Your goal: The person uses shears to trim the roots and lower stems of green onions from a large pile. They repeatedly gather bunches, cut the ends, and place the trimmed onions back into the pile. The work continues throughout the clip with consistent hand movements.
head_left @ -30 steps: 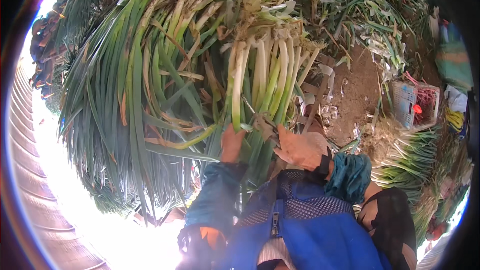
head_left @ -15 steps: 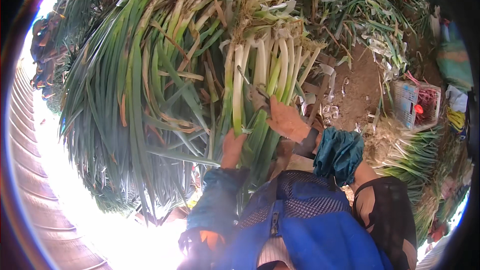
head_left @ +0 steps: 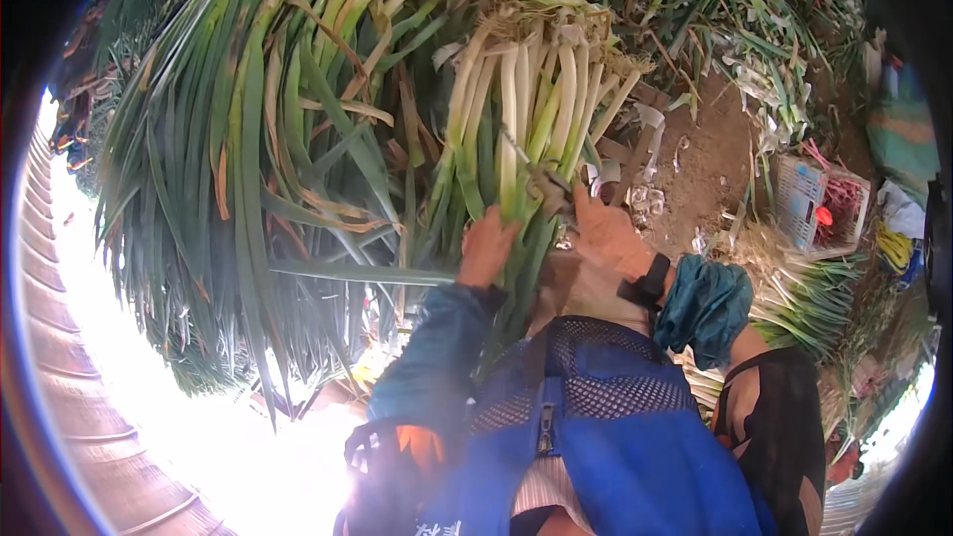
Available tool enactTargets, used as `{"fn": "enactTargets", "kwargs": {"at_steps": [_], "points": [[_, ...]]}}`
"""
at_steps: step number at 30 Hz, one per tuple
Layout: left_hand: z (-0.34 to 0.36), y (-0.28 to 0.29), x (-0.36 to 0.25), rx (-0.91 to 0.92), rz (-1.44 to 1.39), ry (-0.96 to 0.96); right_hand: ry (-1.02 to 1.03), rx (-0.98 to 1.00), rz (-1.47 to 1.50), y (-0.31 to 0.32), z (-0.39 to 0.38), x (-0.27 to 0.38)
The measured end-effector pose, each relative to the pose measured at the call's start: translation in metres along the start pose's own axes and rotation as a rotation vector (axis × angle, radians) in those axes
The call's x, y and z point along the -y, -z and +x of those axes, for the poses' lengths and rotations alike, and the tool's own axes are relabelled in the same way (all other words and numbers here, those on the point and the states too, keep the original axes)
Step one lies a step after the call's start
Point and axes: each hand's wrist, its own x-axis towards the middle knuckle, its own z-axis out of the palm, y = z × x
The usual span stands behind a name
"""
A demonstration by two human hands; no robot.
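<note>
Long-leaved green onions with white shanks and shaggy roots (head_left: 566, 89) lie bunched in front of me, roots pointing away. My left hand (head_left: 486, 246) is closed round the green part of a green onion (head_left: 508, 169) at the near end of the bunch. Just to the right, my right hand (head_left: 608, 233) grips a thin metal tool (head_left: 546, 186) whose narrow, dark end slants up and left across the shanks. Its exact kind is hard to make out. Green leaves run down between my hands toward my lap.
A big heap of green onions (head_left: 189, 169) spreads over the left side. Peeled leaves and scraps (head_left: 735, 20) litter the far right. On the right stand a grey plastic crate (head_left: 797, 201) with reddish strands and more green onions (head_left: 814, 308). Bare soil (head_left: 695, 159) shows between.
My left hand has moved up and to the right, along with the green onion. My right hand, still gripping the tool, has shifted right. The whole view has tilted slightly.
</note>
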Motion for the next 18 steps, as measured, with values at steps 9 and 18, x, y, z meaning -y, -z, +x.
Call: {"fn": "enactTargets", "kwargs": {"at_steps": [9, 18], "points": [[0.073, 0.038, 0.047, -0.403, 0.349, -0.072, 0.295, -0.040, 0.061, -0.030, -0.016, 0.006], [0.088, 0.025, 0.067, -0.352, 0.390, 0.067, 0.228, 0.113, 0.188, -0.027, -0.031, 0.030]]}}
